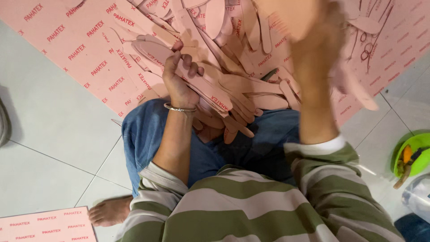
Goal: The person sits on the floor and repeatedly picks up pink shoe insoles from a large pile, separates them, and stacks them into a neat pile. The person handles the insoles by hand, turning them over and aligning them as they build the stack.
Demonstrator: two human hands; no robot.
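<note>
My left hand (178, 76) is shut on a stack of pink sole-shaped cutouts (210, 96), held over my lap in blue jeans. A thin bracelet sits on that wrist. My right hand (313, 36) is raised close to the camera and blurred, gripping one pink insole cutout (354, 83) that hangs down to the right. More pink cutouts lie piled on the large pink printed sheet (85, 45) in front of my knees.
A second pink printed sheet (47, 224) lies at the bottom left next to a bare foot (109, 210). At the right edge, a green bowl (416, 145) holds a tool on the grey tiled floor (49, 130).
</note>
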